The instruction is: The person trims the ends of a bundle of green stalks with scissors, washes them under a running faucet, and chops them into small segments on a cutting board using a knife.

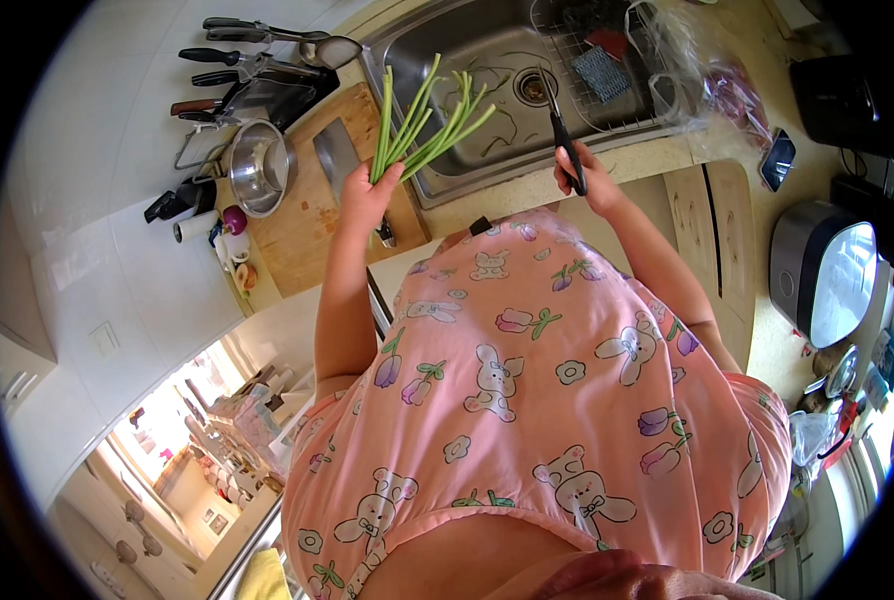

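A bunch of long green stalks [424, 124] is gripped near its lower ends by my left hand [372, 187], by the near left edge of the stainless steel sink [447, 176]. My right hand [593, 180] holds black-handled scissors [565, 146] at the sink's near edge, their blades pointing away over the basin beside the drain [533, 88]. Thin green scraps [501, 135] lie on the sink floor. Left of the sink is a wooden cutting board [289, 240] with a cleaver [336, 154] on it, its handle largely hidden by my left hand and forearm.
A knife block [301, 97] and a steel bowl [259, 169] stand at the left, near a purple onion [235, 220]. A wire rack [578, 97] with a blue cloth [601, 73] sits in the sink's right side. Plastic bags [691, 82] and a phone [778, 160] lie further right.
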The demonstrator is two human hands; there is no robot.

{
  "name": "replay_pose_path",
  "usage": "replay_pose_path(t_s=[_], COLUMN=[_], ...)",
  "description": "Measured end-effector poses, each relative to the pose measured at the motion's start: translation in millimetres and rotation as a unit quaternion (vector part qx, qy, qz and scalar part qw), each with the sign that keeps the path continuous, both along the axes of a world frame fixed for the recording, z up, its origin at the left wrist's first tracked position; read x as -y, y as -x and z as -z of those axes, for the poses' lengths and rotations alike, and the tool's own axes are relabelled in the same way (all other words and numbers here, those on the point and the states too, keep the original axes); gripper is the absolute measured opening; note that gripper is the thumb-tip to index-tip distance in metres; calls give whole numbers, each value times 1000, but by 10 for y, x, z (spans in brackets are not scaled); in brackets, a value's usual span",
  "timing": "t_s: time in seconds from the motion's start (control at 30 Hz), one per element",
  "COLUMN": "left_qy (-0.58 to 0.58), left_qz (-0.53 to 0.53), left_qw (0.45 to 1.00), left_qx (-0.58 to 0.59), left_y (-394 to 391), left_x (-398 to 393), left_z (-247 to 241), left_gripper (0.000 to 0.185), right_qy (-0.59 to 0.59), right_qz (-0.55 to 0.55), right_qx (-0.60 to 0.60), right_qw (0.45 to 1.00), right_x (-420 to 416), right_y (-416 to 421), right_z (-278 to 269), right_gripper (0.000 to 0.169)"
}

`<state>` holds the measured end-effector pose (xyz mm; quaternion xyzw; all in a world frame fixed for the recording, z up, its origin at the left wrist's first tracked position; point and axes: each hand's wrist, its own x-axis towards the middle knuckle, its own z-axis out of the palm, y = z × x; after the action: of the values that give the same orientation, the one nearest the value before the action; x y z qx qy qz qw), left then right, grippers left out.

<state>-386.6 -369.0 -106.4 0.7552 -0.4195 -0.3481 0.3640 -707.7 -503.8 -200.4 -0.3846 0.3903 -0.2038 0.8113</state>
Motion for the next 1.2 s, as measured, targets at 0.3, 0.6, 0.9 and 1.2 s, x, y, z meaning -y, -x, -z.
replay_pose_path(t_s=[0.3, 0.6, 0.9, 1.2], left_qy=[62, 58, 28, 17], left_qz=[13, 70, 96, 96], left_qw=[981, 983, 988, 987], left_qx=[-185, -160, -114, -124], left_y=[-136, -49, -9, 14], left_x=[-146, -142, -157, -167], left_z=[-136, -374, -437, -465], left_gripper=[34, 38, 40, 41], right_qy=[-13, -104, -92, -84], right_qz=[-126, -219, -203, -159], right_qx=[42, 252, 275, 249], right_qw=[991, 937, 935, 952], right_x=[188, 97, 111, 88], right_y=[4, -332, -451, -474], right_z=[-161, -342, -349, -369], right_gripper=[48, 62, 60, 57])
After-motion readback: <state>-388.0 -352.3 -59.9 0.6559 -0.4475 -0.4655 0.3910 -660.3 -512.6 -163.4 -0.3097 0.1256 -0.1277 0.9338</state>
